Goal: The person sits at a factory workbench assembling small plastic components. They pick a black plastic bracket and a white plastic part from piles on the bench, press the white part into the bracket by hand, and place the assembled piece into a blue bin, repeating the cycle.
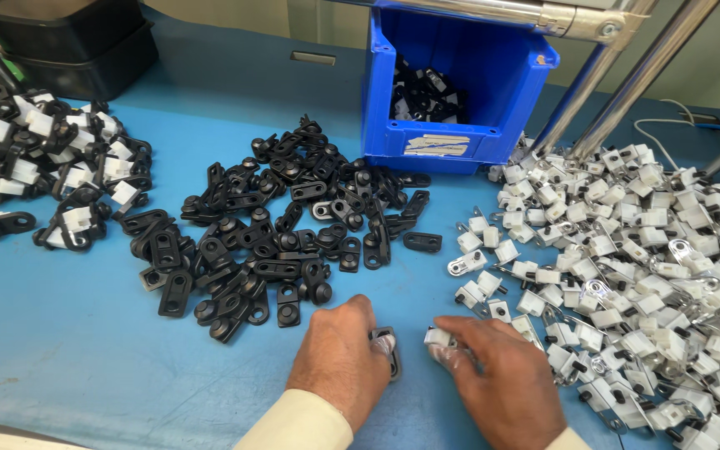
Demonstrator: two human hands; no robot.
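Blue table (60, 333): left hand (339, 358) fingers curled shut on black bracket (389, 350), right hand (497, 375) fingers pinched closed on white clip (437, 337)

The left hand (339, 358) covers most of a small black plastic bracket (389, 350); only one end shows past the fingers. The right hand (497, 379) hides all but a corner of a small white plastic clip (437, 337). Both wrists run off the bottom edge. The heap of white clips with metal tabs (635, 275) is cut by the right edge near the blue worktop's (60, 333) right corner. Inside the blue plastic bin (452, 92), the dark parts are too shadowed to tell apart.
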